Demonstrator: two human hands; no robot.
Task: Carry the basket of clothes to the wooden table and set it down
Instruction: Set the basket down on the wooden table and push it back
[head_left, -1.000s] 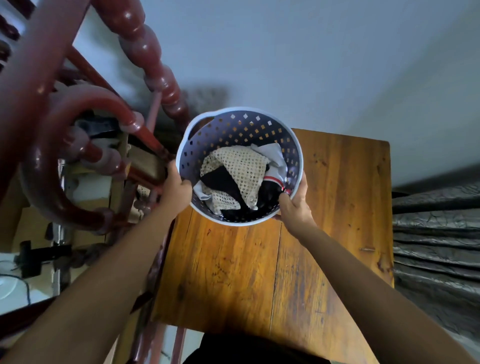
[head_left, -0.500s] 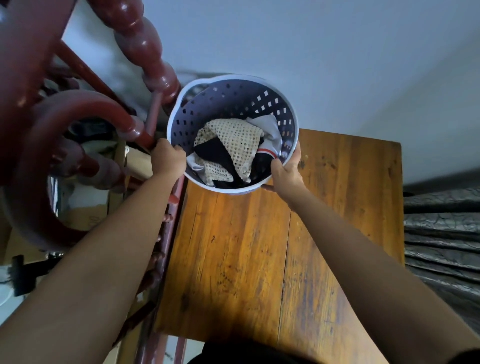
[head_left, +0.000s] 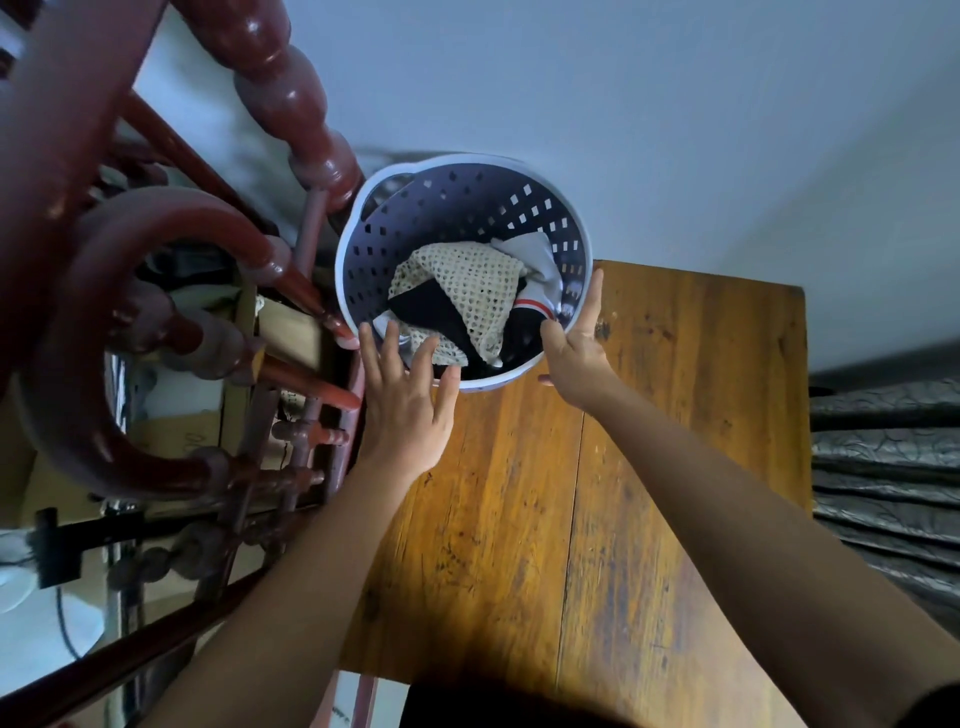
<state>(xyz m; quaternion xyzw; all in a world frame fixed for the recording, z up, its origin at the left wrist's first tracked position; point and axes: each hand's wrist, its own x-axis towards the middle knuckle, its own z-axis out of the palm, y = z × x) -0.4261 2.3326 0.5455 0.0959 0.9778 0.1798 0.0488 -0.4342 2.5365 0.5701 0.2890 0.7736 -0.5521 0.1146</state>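
A round lavender basket with small square holes stands on the far left corner of the wooden table, close to the wall. Inside lie clothes: a cream mesh piece, a black garment and a white one with a red stripe. My left hand hovers over the basket's near rim, its fingers spread, gripping nothing. My right hand grips the right rim, with the thumb inside and the fingers along the outer wall.
Red-brown turned wooden furniture crowds the table's left edge, almost touching the basket. Cardboard boxes sit below it. A pale wall stands behind the table. Dark grey crinkled fabric lies at the right.
The basket moved away from me toward the table's far left corner. My left hand let go of the left rim and now spreads over the near rim. My right hand stayed on the right rim.
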